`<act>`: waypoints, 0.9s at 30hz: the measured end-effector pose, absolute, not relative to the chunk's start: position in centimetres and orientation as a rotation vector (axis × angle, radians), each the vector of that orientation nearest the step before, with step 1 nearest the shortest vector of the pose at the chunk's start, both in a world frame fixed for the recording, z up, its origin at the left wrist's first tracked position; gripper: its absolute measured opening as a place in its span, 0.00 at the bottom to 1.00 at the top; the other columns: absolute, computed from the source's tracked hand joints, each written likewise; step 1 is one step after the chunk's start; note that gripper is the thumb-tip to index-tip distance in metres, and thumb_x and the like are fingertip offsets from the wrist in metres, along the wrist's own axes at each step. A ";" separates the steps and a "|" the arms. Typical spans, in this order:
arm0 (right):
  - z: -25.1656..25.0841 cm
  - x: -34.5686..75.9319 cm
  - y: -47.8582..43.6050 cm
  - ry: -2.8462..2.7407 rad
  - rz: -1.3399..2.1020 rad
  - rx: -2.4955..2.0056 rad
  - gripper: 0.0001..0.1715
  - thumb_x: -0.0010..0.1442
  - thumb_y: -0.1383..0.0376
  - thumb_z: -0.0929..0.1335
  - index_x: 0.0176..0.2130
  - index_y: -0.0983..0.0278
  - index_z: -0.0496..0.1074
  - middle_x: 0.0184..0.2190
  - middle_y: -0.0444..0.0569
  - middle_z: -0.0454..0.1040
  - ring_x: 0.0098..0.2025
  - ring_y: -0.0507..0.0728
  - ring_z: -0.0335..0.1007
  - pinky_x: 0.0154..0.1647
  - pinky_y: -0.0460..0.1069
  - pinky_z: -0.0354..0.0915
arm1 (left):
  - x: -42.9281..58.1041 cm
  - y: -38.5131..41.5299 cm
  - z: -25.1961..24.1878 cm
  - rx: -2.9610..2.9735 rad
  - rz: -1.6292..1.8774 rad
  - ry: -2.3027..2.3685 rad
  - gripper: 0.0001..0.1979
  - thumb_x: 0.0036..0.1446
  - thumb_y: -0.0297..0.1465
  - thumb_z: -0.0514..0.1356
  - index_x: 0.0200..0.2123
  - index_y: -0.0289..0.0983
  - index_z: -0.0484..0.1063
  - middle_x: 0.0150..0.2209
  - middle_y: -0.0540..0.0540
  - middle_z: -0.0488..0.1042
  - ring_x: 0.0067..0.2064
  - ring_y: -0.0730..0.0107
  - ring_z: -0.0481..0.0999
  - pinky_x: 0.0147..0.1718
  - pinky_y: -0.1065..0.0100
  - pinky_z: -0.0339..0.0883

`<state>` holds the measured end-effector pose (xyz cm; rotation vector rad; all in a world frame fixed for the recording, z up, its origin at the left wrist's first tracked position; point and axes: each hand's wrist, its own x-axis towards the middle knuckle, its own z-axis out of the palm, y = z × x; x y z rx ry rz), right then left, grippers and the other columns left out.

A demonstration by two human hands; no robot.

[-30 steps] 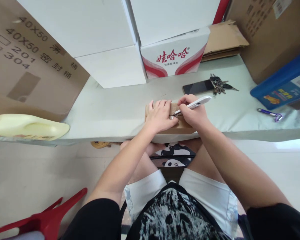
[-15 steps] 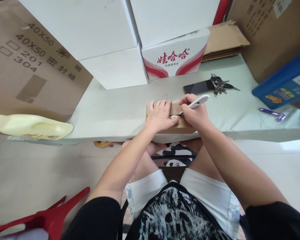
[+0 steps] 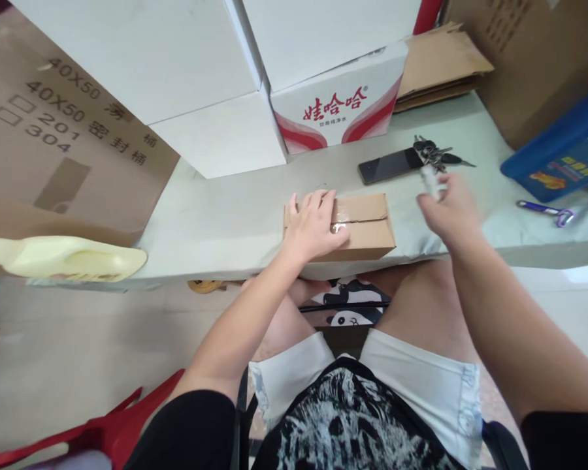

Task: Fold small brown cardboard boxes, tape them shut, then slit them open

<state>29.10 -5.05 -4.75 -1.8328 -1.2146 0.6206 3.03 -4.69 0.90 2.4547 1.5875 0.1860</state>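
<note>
Near the front edge of the counter (image 3: 215, 222) sits a small brown box (image 3: 367, 228), its left part hidden beneath the left hand (image 3: 316, 225). That hand lies palm down across the top, fingers spread toward the far side and thumb pointing right; its grip is open, laid on the box rather than curled around it. A dark seam runs along the box's top, and a shiny strip of tape (image 3: 342, 214) shows beside the hand, partly covered.

To the right, apart from the box, the right hand (image 3: 451, 209) has its grip closed on a white tool (image 3: 432, 181), held between thumb and fingers. Blur softens both, so the tool's tip cannot be made out. Its far end overlaps the keys (image 3: 434, 153) in view; whether they touch is hard to tell. The keys in turn meet the right end of a phone (image 3: 389, 167). The right forearm slants up and inward from the lower right, the left one from the lower left.

Frame edges cut off a carton (image 3: 63, 143) and a pale bottle (image 3: 78, 256) at left, a blue container (image 3: 563, 160) at right, and a red stool (image 3: 137, 418) below.
</note>
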 end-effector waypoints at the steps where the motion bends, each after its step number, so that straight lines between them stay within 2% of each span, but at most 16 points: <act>1: -5.8 29.8 -4.9 -1.283 0.628 -1.938 0.14 0.49 0.66 0.69 0.39 0.59 0.67 0.27 0.48 0.71 0.33 0.62 0.69 0.45 0.61 0.67 | 3.0 -4.7 0.8 2.461 0.198 1.591 0.36 0.58 0.38 0.57 0.69 0.34 0.60 0.68 0.34 0.66 0.69 0.48 0.64 0.74 0.34 0.37; 4: -8.1 30.3 -4.4 -1.570 0.593 -2.154 0.21 0.52 0.66 0.67 0.47 0.63 0.74 0.41 0.61 0.78 0.45 0.70 0.74 0.52 0.65 0.67 | 3.0 -4.8 0.4 2.514 0.281 1.572 0.32 0.58 0.36 0.58 0.66 0.36 0.64 0.65 0.34 0.68 0.68 0.47 0.65 0.73 0.34 0.38; 6: -8.7 29.9 -4.2 -1.675 0.524 -2.159 0.27 0.55 0.66 0.66 0.54 0.65 0.73 0.52 0.65 0.76 0.54 0.72 0.73 0.57 0.68 0.65 | 2.8 -4.9 -0.1 2.566 0.386 1.538 0.30 0.57 0.35 0.59 0.63 0.38 0.67 0.62 0.35 0.70 0.66 0.48 0.67 0.72 0.34 0.39; 7: -8.7 29.5 -4.3 -1.669 0.482 -2.097 0.27 0.56 0.65 0.65 0.55 0.65 0.74 0.54 0.66 0.75 0.56 0.72 0.72 0.59 0.68 0.65 | 2.7 -4.9 -0.3 2.593 0.465 1.522 0.28 0.56 0.34 0.60 0.61 0.39 0.68 0.61 0.36 0.72 0.65 0.48 0.68 0.72 0.34 0.39; 8: -8.5 29.2 -4.5 -1.659 0.438 -2.006 0.26 0.57 0.65 0.65 0.54 0.65 0.74 0.54 0.65 0.75 0.57 0.71 0.72 0.59 0.67 0.66 | 2.5 -4.9 -0.4 2.624 0.572 1.503 0.26 0.55 0.34 0.61 0.58 0.39 0.70 0.58 0.37 0.73 0.63 0.49 0.70 0.72 0.35 0.41; 10: -7.6 28.4 -5.4 -1.623 0.385 -1.738 0.19 0.60 0.63 0.65 0.49 0.63 0.76 0.49 0.60 0.77 0.54 0.68 0.74 0.55 0.64 0.70 | 1.7 -4.9 -0.6 2.685 0.877 1.439 0.17 0.55 0.33 0.61 0.48 0.39 0.74 0.51 0.39 0.76 0.55 0.52 0.74 0.67 0.41 0.54; 12: -6.4 27.7 -6.8 -1.611 0.384 -1.470 0.12 0.62 0.61 0.65 0.43 0.59 0.76 0.44 0.55 0.78 0.48 0.64 0.76 0.52 0.61 0.72 | 0.4 -4.9 -0.6 2.705 1.204 1.361 0.04 0.56 0.31 0.60 0.35 0.39 0.72 0.39 0.43 0.75 0.44 0.58 0.74 0.54 0.52 0.67; 13: -5.9 27.4 -7.5 -1.642 0.377 -1.371 0.10 0.62 0.61 0.66 0.41 0.58 0.76 0.42 0.53 0.78 0.47 0.63 0.76 0.53 0.61 0.72 | -0.5 -5.0 -0.6 2.689 1.330 1.343 0.04 0.56 0.30 0.60 0.30 0.40 0.68 0.33 0.46 0.71 0.39 0.61 0.72 0.46 0.57 0.68; 15: -5.1 26.7 -8.8 -1.729 0.371 -1.228 0.09 0.63 0.60 0.67 0.41 0.58 0.77 0.43 0.52 0.77 0.47 0.62 0.76 0.54 0.61 0.72 | -2.5 -5.2 -0.7 2.599 1.486 1.395 0.11 0.57 0.30 0.60 0.25 0.40 0.60 0.27 0.49 0.64 0.33 0.65 0.66 0.37 0.62 0.64; 18: -4.8 25.9 -9.7 -1.812 0.397 -1.155 0.15 0.63 0.58 0.68 0.48 0.59 0.78 0.50 0.55 0.75 0.53 0.65 0.75 0.58 0.63 0.71 | -5.5 -5.7 -1.6 2.328 1.599 1.533 0.15 0.60 0.32 0.59 0.23 0.40 0.58 0.25 0.50 0.61 0.31 0.67 0.64 0.34 0.63 0.61; 21: -5.1 25.2 -9.6 -1.869 0.456 -1.148 0.20 0.66 0.58 0.64 0.54 0.58 0.78 0.59 0.58 0.68 0.64 0.67 0.67 0.66 0.67 0.65 | -7.6 -6.4 -3.3 2.049 1.475 1.523 0.20 0.66 0.43 0.56 0.24 0.39 0.67 0.30 0.47 0.67 0.37 0.64 0.70 0.41 0.61 0.68; 23: -5.2 24.7 -9.4 -1.924 0.479 -1.133 0.22 0.67 0.57 0.64 0.53 0.58 0.79 0.64 0.58 0.62 0.70 0.70 0.60 0.70 0.69 0.60 | -8.4 -6.9 -4.2 1.983 1.281 1.466 0.26 0.64 0.54 0.54 0.32 0.39 0.76 0.42 0.41 0.71 0.50 0.57 0.73 0.52 0.55 0.70; 25: -5.0 24.3 -9.3 -1.997 0.474 -1.134 0.23 0.66 0.53 0.65 0.51 0.59 0.81 0.68 0.58 0.55 0.73 0.73 0.54 0.72 0.71 0.56 | -8.8 -7.4 -4.4 1.995 1.075 1.418 0.34 0.60 0.63 0.54 0.43 0.39 0.80 0.55 0.37 0.67 0.60 0.50 0.69 0.62 0.48 0.66; 27: -4.6 23.9 -9.3 -2.091 0.439 -1.149 0.26 0.64 0.48 0.67 0.50 0.60 0.81 0.71 0.58 0.51 0.74 0.76 0.50 0.73 0.73 0.54 | -9.2 -7.6 -4.0 2.029 0.868 1.376 0.39 0.57 0.66 0.54 0.52 0.40 0.79 0.63 0.37 0.59 0.65 0.46 0.65 0.66 0.44 0.61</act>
